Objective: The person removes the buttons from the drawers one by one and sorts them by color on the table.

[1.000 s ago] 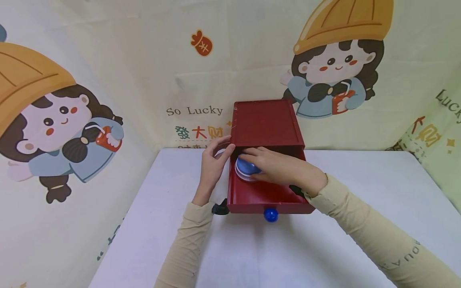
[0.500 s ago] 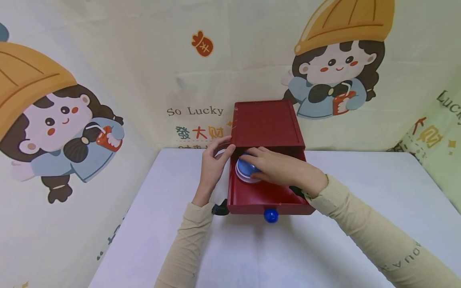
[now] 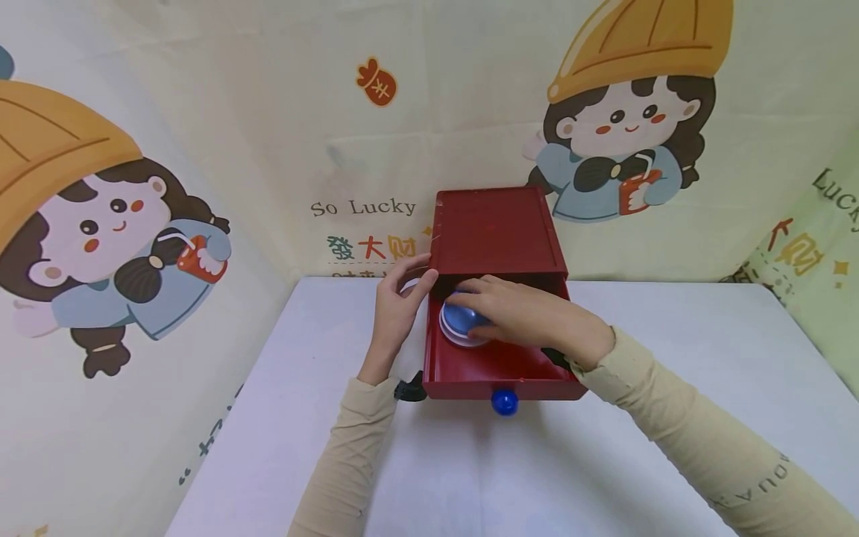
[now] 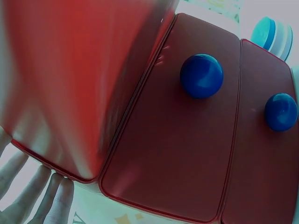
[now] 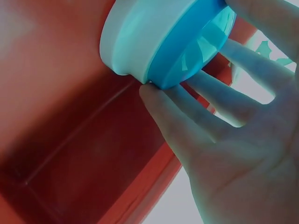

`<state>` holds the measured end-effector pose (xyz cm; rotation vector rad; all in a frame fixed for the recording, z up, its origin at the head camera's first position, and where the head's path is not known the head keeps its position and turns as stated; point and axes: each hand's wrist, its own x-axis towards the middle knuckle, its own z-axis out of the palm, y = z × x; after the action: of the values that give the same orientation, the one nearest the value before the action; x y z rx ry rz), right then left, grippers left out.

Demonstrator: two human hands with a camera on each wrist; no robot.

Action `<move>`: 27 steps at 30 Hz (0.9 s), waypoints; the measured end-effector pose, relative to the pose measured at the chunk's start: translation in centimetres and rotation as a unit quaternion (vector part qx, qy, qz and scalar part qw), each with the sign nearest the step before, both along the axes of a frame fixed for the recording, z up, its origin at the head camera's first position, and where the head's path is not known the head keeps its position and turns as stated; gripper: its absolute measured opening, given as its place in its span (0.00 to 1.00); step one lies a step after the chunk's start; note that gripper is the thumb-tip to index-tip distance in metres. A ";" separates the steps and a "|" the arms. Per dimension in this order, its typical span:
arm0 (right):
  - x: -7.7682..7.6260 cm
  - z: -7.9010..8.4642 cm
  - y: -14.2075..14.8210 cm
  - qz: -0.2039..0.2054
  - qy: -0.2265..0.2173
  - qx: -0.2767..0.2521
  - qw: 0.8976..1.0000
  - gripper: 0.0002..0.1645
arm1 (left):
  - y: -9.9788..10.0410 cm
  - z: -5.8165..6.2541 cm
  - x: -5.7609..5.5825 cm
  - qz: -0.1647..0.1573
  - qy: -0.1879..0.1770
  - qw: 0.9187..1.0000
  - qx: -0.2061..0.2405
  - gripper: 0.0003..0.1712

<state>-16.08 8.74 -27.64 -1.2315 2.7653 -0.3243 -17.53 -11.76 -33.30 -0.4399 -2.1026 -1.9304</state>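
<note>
A round white jar with a blue lid [image 3: 463, 321] sits inside the pulled-out top drawer [image 3: 486, 365] of a red drawer cabinet [image 3: 496, 231], near the drawer's left side. My right hand [image 3: 523, 309] reaches over it from the right and grips the lid; in the right wrist view the fingers [image 5: 177, 121] spread round the lid's edge. My left hand [image 3: 396, 306] touches the cabinet's left side, thumb near the top's front corner. In the left wrist view several fingers [image 4: 56, 196] lie along the red edge.
A blue knob [image 3: 505, 402] sits on the open drawer's front. Below are more drawers with blue knobs [image 4: 202, 76]. Another blue-and-white round object [image 4: 273, 37] appears beyond the lower drawer. The cabinet stands on a white table [image 3: 322, 343] before a printed cloth backdrop [image 3: 268, 149].
The jar has shifted slightly toward the drawer's front, with my right hand moving along with it. My left hand and the drawer stay where they were.
</note>
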 end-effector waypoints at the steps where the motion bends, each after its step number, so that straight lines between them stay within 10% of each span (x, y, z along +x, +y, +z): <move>1: 0.0 0.0 0.0 0.001 0.002 0.001 1.000 0.39 | 0.0 0.0 0.0 0.000 0.000 1.000 -0.001 0.22; 27: 1.1 1.8 1.1 0.012 0.015 -0.019 1.000 0.35 | 0.0 -0.1 -0.1 -0.002 0.003 1.000 -0.001 0.22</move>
<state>-14.95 9.84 -25.89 -1.2872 2.7791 -0.3618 -17.58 -11.74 -33.42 -0.4502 -2.1015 -1.9286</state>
